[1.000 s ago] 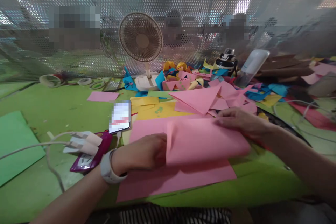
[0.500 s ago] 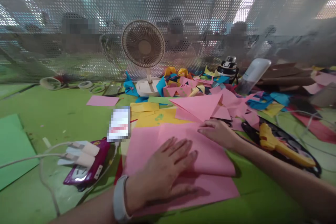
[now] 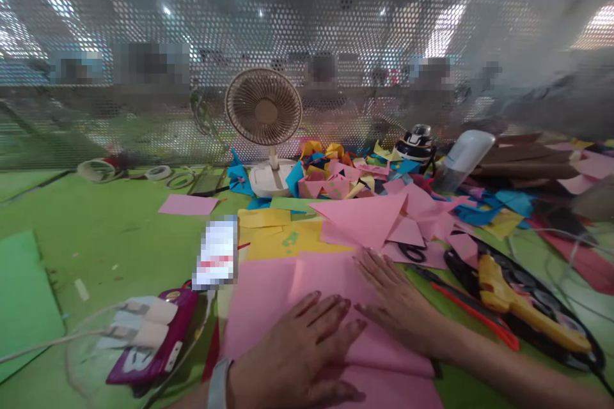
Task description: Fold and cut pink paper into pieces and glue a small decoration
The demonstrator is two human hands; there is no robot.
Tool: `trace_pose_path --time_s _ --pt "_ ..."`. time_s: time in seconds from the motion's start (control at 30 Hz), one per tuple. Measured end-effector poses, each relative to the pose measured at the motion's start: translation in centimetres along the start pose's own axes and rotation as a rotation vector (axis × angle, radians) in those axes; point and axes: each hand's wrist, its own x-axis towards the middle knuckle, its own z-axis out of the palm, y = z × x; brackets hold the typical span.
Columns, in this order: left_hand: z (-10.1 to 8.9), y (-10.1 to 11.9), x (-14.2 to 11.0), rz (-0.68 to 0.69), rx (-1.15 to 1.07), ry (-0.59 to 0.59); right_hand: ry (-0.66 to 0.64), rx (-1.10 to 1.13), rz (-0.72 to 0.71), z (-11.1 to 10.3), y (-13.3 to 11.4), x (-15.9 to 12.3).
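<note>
A sheet of pink paper (image 3: 261,297) lies in front of me, its upper layer folded over toward me with the lower part showing beneath. My left hand (image 3: 300,351), a grey band at its wrist, rests flat on the fold with fingers spread. On the right half of the same sheet, my right hand (image 3: 396,300) lies flat, fingers stretched toward the far edge. Neither hand grips anything. Under the sheet's far side is yellow paper (image 3: 288,239). A pink triangular piece (image 3: 362,217) sits just beyond my right fingertips.
A phone (image 3: 215,252) and a purple power strip (image 3: 153,335) with cables lie left. A yellow glue gun (image 3: 527,303) rests on a black tray (image 3: 592,348) at right, beside red-handled scissors (image 3: 480,313). A fan (image 3: 265,108) and paper scraps (image 3: 336,172) stand behind.
My right hand has come nearer and flattened onto the pink sheet, its fingers spreading. My left hand stays on the fold. The view has tilted up a little, and the scissors have become visible.
</note>
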Motion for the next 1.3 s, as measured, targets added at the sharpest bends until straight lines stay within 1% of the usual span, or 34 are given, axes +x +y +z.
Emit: trace_pose_path --time_s 0.1,0.2,0.27,0.37,0.5,0.6,0.7,0.83,0.9,0.97,1.07,1.13,1.23,1.3 --pt "0.0 0.5 -0.1 0.009 0.062 0.021 -0.013 0.050 -0.070 0.5 0.0 0.2" --pt "0.0 1.1 -0.2 0.030 0.120 0.057 -0.027 0.120 -0.131 0.1 -0.2 0.5" --pt "-0.1 1.3 -0.2 0.054 0.143 0.088 -0.063 0.185 -0.147 -0.4 -0.2 0.8" --pt "-0.1 1.5 -0.3 0.079 0.162 0.092 -0.119 0.281 -0.169 -1.0 0.1 1.0" --pt "0.1 1.3 -0.3 0.058 0.105 0.082 -0.181 0.331 -0.172 -1.2 0.5 0.8" --pt "0.3 1.0 -0.4 0.029 0.048 0.076 -0.203 0.322 -0.165 -1.3 0.7 0.8" --pt "0.2 0.8 -0.5 0.008 -0.014 0.073 -0.187 0.302 -0.210 -1.6 0.8 0.9" --pt "-0.1 1.0 -0.4 -0.080 -0.096 -0.004 -0.182 0.240 -0.215 -3.0 0.7 0.8" --pt "-0.2 1.1 -0.5 -0.123 -0.127 0.004 -0.203 0.210 -0.226 -3.9 0.3 0.3" --pt "-0.3 1.1 -0.5 -0.136 -0.153 0.016 -0.201 0.184 -0.277 -4.4 -0.2 -0.4" --pt "-0.8 0.9 -0.6 -0.155 -0.188 -0.019 -0.169 0.130 -0.370 -4.0 -0.9 -1.2" --pt "-1.3 0.6 -0.7 -0.212 -0.203 -0.044 -0.148 0.086 -0.413 -3.4 -1.1 -1.5" --pt "-1.8 0.2 -0.9 -0.320 -0.205 -0.053 -0.122 0.028 -0.440 -2.8 -1.2 -1.6" --pt "-1.9 -0.1 -0.8 -0.352 -0.205 -0.075 -0.087 0.018 -0.430 -2.7 -1.2 -1.7"
